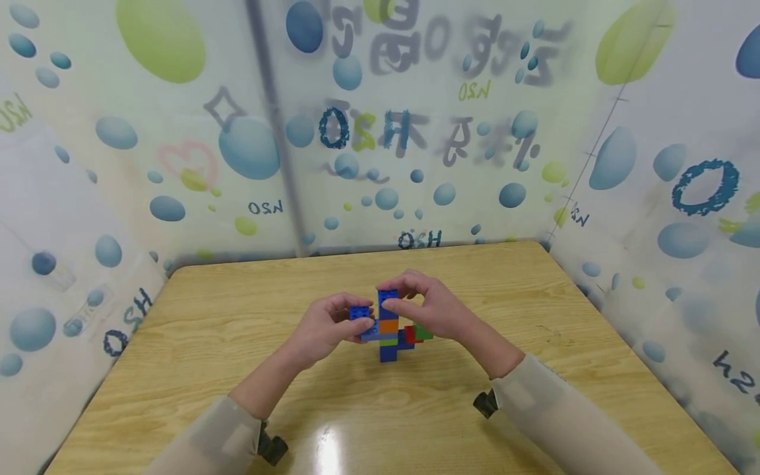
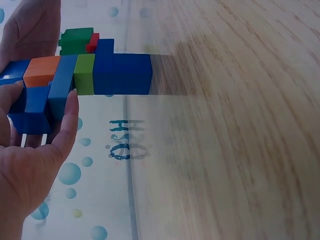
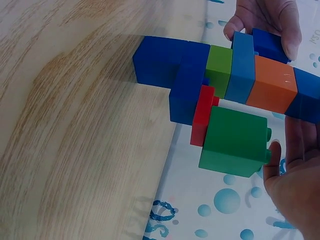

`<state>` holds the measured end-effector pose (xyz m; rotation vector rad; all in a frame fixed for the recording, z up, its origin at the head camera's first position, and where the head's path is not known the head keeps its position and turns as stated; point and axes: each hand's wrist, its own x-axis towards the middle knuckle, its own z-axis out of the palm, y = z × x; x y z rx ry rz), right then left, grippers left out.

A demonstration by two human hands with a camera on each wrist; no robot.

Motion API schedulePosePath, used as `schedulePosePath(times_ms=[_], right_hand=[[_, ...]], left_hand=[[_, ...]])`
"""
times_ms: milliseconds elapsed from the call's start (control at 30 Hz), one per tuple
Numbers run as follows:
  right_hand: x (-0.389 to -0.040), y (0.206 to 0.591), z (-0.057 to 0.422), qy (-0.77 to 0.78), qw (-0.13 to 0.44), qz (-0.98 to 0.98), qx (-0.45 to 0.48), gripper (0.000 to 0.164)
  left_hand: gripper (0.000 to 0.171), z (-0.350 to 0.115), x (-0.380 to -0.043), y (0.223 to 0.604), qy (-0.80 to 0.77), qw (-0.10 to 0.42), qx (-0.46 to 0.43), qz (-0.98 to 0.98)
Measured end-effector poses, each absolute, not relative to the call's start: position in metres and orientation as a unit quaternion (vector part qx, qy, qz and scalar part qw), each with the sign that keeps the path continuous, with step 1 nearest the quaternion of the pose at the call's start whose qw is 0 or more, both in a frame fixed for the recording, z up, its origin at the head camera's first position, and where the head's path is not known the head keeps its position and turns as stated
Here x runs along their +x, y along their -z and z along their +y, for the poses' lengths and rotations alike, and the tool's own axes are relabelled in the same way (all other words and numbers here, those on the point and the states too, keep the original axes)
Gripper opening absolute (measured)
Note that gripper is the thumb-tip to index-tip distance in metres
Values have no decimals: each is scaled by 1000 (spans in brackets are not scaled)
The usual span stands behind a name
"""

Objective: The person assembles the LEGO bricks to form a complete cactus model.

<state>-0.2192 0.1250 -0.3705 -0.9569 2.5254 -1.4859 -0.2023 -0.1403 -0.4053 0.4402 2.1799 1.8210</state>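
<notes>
A tower of toy building bricks stands upright on the table, with a blue brick [image 1: 388,354] at its foot. Above that come a lime green brick [image 2: 84,75], a lighter blue brick [image 3: 242,70] reaching out to the left, an orange brick [image 1: 388,326] and a blue top brick [image 1: 388,304]. My left hand [image 1: 320,330] grips the dark blue brick [image 2: 31,107] on the left arm. With thumb and fingers, my right hand [image 1: 439,310] holds the blue top brick. Low on the right side project a thin red brick [image 3: 202,117] and a green brick [image 3: 232,140].
The wooden table [image 1: 237,409] extends around the tower on every side. A patterned curtain [image 1: 386,198] with blue and green dots hangs behind the table and along both sides. Dark wrist cameras [image 1: 273,450] sit at the cuffs of both sleeves.
</notes>
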Motion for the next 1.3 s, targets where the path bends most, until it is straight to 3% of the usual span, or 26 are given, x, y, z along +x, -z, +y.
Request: schedulePosePath(times_ms=[633,833,1000,1300], right_hand=[[-216,376,124,455,10,829,-325,33],[-214,376,133,456,23,840,-294,46],[-213,384,154,470,14,845,-253,43],[-209,404,183,485,124,831,-242,39]], left_hand=[[52,-142,-201,408,-627,141,159,749],[51,-144,-199,409,-619,140,160,756],[58,-146,-196,408,-580,106,174,789],[46,-153,-186,410,-587,54,214,779]])
